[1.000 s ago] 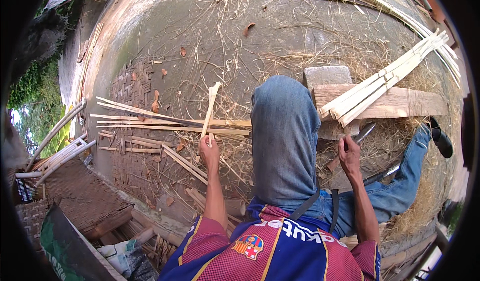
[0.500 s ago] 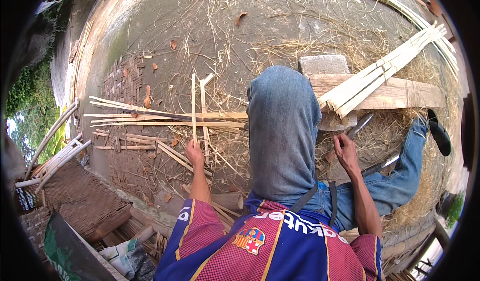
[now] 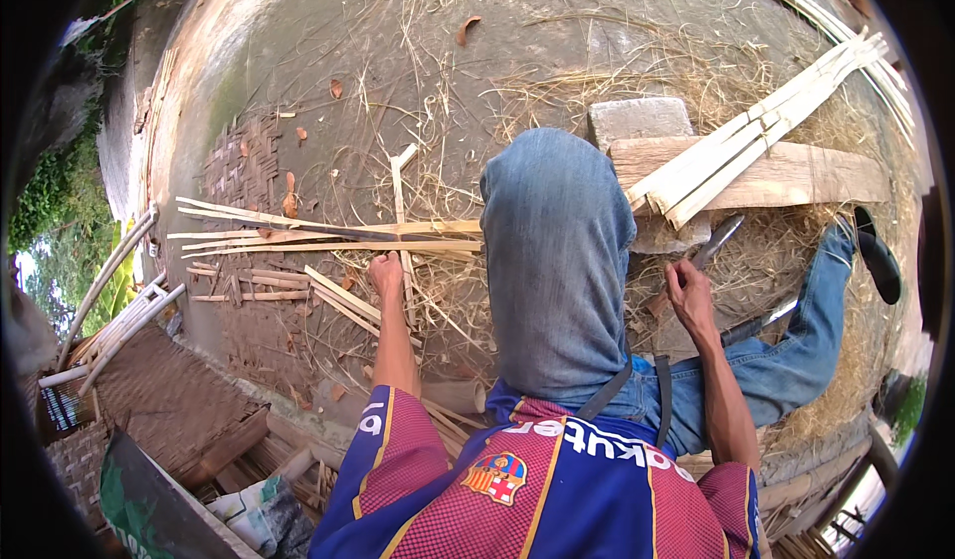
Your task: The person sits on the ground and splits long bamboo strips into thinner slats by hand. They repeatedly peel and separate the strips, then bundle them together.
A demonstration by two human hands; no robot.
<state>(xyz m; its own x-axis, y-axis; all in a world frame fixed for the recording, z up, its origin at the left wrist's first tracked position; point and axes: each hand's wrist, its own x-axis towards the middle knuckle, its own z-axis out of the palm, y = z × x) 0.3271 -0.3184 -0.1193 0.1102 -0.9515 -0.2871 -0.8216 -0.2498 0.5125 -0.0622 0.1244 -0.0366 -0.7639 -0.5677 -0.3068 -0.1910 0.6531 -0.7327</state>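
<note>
My left hand (image 3: 386, 276) is closed at the near edge of several pale bamboo strips (image 3: 428, 247) lying sideways on the ground. Whatever its fingers hold, if anything, cannot be made out. Beyond it, a forked strip (image 3: 399, 196) crosses under the pile. On the other side of my raised knee (image 3: 557, 261), my right hand (image 3: 689, 295) is curled around a knife (image 3: 718, 241). Its metal blade points away to the right, and the butt of a wooden handle shows at the hand's left. Part of the strips' right ends is hidden by the knee.
Split bamboo (image 3: 756, 131) leans across a wooden plank (image 3: 826, 176) beside a concrete block (image 3: 637, 119). Shorter bamboo pieces (image 3: 264, 280) lie near a worn woven mat (image 3: 239, 156). Curly shavings (image 3: 617, 82) litter the ground. A dark, shiny-edged object (image 3: 761, 325) rests by my leg.
The upright bamboo strip that stood in my left hand no longer shows there. That hand has moved slightly forward to the strip pile. My right hand stays on the knife, nearly still.
</note>
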